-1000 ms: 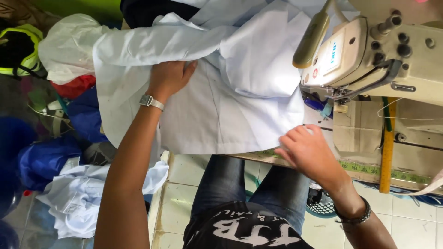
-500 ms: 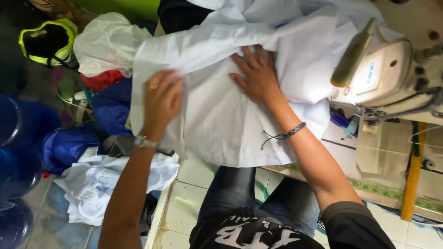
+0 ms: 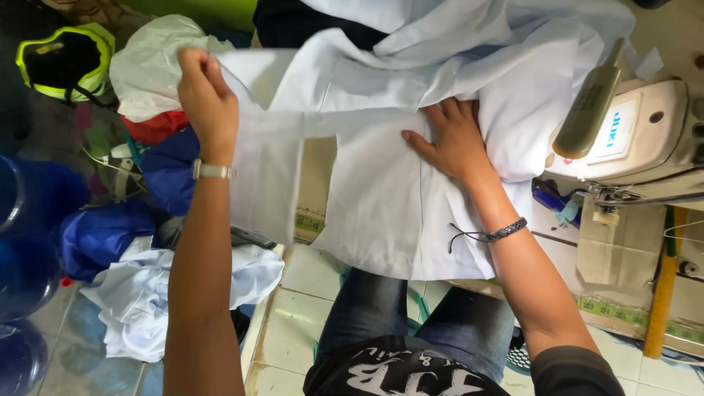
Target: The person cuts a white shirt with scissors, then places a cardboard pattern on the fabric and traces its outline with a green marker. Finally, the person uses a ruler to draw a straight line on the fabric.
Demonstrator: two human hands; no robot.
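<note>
A white garment point(image 3: 381, 191) lies spread over the sewing table and hangs off its near edge. My left hand point(image 3: 207, 99) grips one edge of the white garment and holds it stretched out to the left, above the piles on the floor. My right hand point(image 3: 453, 139) lies flat, fingers apart, pressing the cloth down on the table just left of the sewing machine point(image 3: 638, 139). A watch is on my left wrist and a dark cord bracelet on my right.
More white cloth point(image 3: 440, 29) is heaped at the back of the table. On the floor at left lie a white bundle point(image 3: 147, 62), blue bags point(image 3: 103, 227), crumpled pale cloth point(image 3: 147, 301) and a yellow-black helmet point(image 3: 62, 62). My knees in jeans point(image 3: 411, 315) are under the table.
My left hand has risen and moved left, pulling the garment's edge out taut. My right hand has stayed pressed on the cloth near the machine.
</note>
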